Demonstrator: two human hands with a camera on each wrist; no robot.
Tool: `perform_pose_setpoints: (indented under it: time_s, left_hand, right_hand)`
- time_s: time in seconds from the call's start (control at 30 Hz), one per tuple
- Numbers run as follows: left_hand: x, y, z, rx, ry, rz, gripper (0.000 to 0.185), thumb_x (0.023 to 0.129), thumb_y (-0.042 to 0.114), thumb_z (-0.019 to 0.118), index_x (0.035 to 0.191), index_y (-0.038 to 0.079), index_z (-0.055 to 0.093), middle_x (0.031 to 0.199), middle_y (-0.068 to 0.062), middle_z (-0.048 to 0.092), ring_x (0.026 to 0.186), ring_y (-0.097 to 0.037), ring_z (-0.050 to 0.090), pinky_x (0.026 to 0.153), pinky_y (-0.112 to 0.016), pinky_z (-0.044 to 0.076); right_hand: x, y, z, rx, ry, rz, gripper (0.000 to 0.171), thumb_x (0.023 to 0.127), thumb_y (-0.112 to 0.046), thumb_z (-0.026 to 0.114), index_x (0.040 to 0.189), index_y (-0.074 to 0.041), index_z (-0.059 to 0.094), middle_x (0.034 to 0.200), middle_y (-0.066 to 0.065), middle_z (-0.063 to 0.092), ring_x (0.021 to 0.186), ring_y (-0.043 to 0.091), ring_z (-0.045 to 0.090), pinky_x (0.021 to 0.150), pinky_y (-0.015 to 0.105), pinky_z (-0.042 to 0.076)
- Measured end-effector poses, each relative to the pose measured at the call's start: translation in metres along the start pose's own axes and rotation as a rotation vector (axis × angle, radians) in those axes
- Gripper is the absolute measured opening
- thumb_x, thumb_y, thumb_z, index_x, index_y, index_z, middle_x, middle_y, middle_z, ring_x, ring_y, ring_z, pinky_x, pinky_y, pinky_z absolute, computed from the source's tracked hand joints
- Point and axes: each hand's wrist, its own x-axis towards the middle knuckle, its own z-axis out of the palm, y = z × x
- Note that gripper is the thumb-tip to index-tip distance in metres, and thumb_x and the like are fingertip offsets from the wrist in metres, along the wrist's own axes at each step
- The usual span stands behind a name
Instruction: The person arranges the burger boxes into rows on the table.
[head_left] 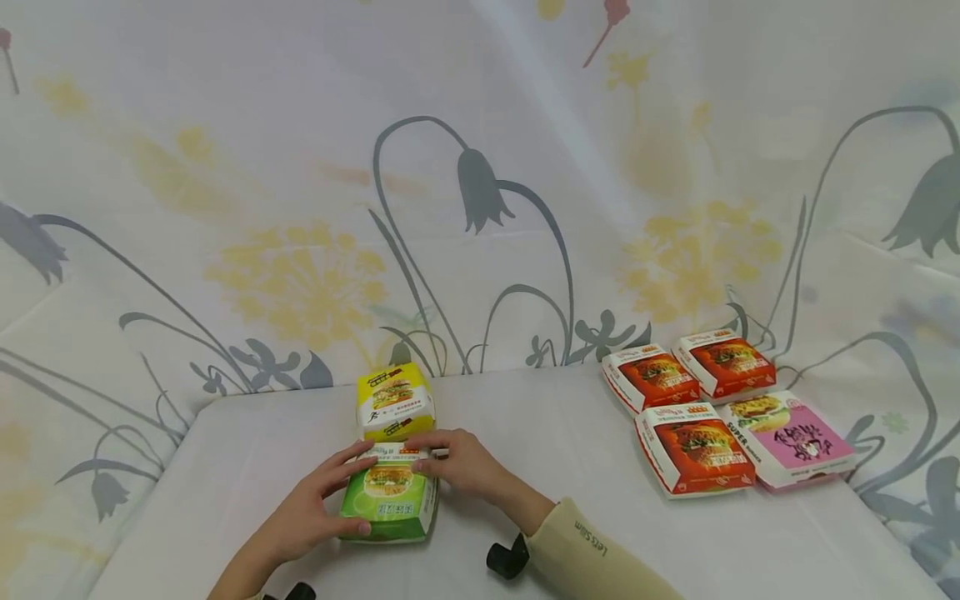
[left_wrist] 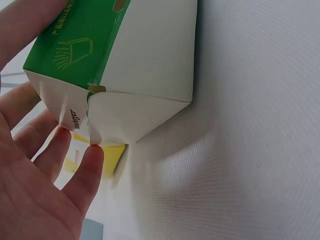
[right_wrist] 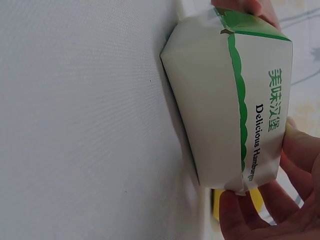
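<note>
A green burger box (head_left: 388,487) with white sides sits on the white cloth at the front, left of centre in the head view. My left hand (head_left: 306,510) grips its left side, with the thumb at the near left corner. My right hand (head_left: 468,468) holds the far right corner, its thumb near the top edge and fingers on the far side. Lettering about hamburgers shows on the white side of the same box (right_wrist: 215,105) in the right wrist view. Directly behind stands a yellow and white burger box (head_left: 395,402), close to the green one.
On the right of the table (head_left: 540,467) lie three red burger boxes (head_left: 693,450), grouped with a pink burger box (head_left: 795,437). A flower-printed cloth (head_left: 480,275) hangs behind the table's far edge.
</note>
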Motion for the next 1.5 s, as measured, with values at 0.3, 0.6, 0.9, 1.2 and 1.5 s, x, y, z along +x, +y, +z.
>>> perform_pose_setpoints:
  time_s: [0.3,0.6,0.9,1.2,1.5]
  left_hand:
    - [-0.002,0.001,-0.002,-0.005,-0.012,0.004,0.075,0.076,0.034,0.086,0.143,0.022,0.055,0.159,-0.003,0.034,0.145,-0.038,0.025,0.107,-0.047,0.04]
    - [-0.003,0.003,-0.003,-0.003,0.002,-0.006,0.069,0.077,0.034,0.085,0.14,0.021,0.059,0.157,-0.002,0.037,0.144,-0.038,0.029,0.107,-0.052,0.04]
    - [-0.008,-0.001,-0.008,-0.09,0.031,0.016,0.064,0.078,0.025,0.084,0.137,0.015,0.061,0.155,-0.009,0.04,0.134,0.003,0.036,0.094,-0.039,0.052]
    - [-0.015,-0.008,-0.019,-0.149,-0.012,-0.024,0.055,0.086,0.021,0.078,0.137,0.008,0.059,0.147,-0.017,0.048,0.122,0.011,0.044,0.092,-0.025,0.049]
    - [-0.008,0.002,-0.009,-0.189,0.035,-0.134,0.051,0.093,0.025,0.071,0.138,0.006,0.058,0.144,-0.017,0.052,0.133,-0.033,0.047,0.095,-0.036,0.051]
  right_hand:
    - [0.0,0.005,-0.002,-0.035,-0.026,-0.046,0.031,0.094,-0.026,0.07,0.125,-0.019,0.071,0.13,-0.009,0.064,0.125,0.013,0.054,0.096,0.029,0.05]
    - [-0.001,0.004,-0.003,-0.033,-0.021,-0.053,0.031,0.094,-0.022,0.07,0.125,-0.018,0.071,0.13,-0.006,0.064,0.126,0.018,0.054,0.095,0.031,0.051]
    - [-0.004,0.004,-0.003,-0.041,0.006,-0.053,0.029,0.091,-0.02,0.074,0.12,-0.018,0.074,0.123,-0.006,0.067,0.12,0.015,0.058,0.088,0.027,0.053]
    - [-0.012,0.003,-0.001,-0.09,0.075,-0.064,0.012,0.093,-0.018,0.071,0.103,-0.02,0.079,0.099,-0.012,0.07,0.093,0.005,0.062,0.074,0.024,0.053]
    - [-0.019,0.004,-0.002,-0.095,0.099,-0.047,0.013,0.091,-0.022,0.074,0.102,-0.016,0.076,0.097,-0.011,0.07,0.093,0.008,0.062,0.077,0.026,0.053]
